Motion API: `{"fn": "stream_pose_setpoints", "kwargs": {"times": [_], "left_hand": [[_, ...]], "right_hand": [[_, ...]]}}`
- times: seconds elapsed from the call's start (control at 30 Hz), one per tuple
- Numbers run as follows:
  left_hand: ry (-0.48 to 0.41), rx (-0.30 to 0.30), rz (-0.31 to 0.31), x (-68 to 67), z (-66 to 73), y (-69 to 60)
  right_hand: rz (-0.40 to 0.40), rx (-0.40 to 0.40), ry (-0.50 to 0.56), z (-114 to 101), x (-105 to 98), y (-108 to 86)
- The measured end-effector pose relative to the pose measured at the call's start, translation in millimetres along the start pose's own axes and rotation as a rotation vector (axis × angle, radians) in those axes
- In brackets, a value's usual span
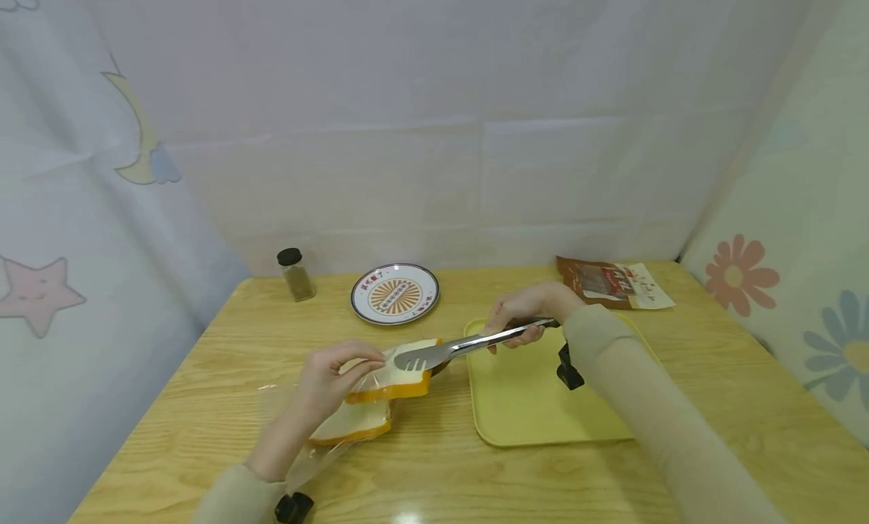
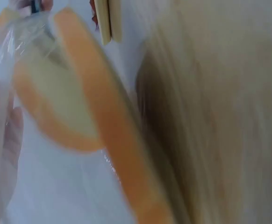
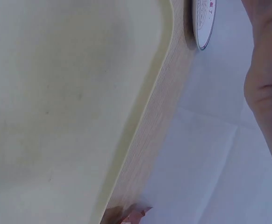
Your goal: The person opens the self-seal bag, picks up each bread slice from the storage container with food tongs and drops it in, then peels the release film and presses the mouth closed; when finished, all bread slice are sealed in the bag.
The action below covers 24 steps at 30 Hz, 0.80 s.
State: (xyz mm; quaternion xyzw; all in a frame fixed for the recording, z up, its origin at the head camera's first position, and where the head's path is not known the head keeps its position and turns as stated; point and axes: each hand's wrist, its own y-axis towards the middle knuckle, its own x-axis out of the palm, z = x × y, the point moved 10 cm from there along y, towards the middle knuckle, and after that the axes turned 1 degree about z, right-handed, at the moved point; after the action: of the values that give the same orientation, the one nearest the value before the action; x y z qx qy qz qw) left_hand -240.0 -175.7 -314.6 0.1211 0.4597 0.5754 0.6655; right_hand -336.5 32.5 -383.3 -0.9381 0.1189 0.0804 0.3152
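The right hand (image 1: pixel 526 317) has its fingers curled round the tongs (image 1: pixel 468 345), whose tips straddle the upper bread slice (image 1: pixel 396 381) near its right end. The left hand (image 1: pixel 333 377) appears to pinch film of the clear bag (image 1: pixel 312 467) over that slice, above the lower bread slice (image 1: pixel 353 421); whether the slices touch is unclear. Drawing the slice clear probably calls for light, even pressure, since soft bread may dent, and a level pull while the left fingers hold the film back from the tongs.
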Motion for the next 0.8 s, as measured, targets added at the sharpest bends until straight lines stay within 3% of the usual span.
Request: {"fn": "stream_pose_setpoints", "kwargs": {"times": [0.23,0.37,0.53,0.67,0.8], "left_hand": [[-0.058,0.071,0.024,10.8,4.8,0.1],[-0.083,0.053,0.026,10.0,3.2,-0.6],[-0.041,0.007,0.027,5.0,-1.9,-1.1],[0.04,-0.026,0.073,-5.3,-7.9,-3.1],[0.068,-0.03,0.124,-15.9,-11.7,-4.9]], "right_hand": [[0.004,0.002,-0.011,-14,2,16.1],[0.003,0.01,-0.01,-17,5,19.2],[0.039,0.062,0.008,-10,4,16.8],[0.046,0.126,0.023,1,6,9.8],[0.046,0.108,0.034,6,7,1.4]]}}
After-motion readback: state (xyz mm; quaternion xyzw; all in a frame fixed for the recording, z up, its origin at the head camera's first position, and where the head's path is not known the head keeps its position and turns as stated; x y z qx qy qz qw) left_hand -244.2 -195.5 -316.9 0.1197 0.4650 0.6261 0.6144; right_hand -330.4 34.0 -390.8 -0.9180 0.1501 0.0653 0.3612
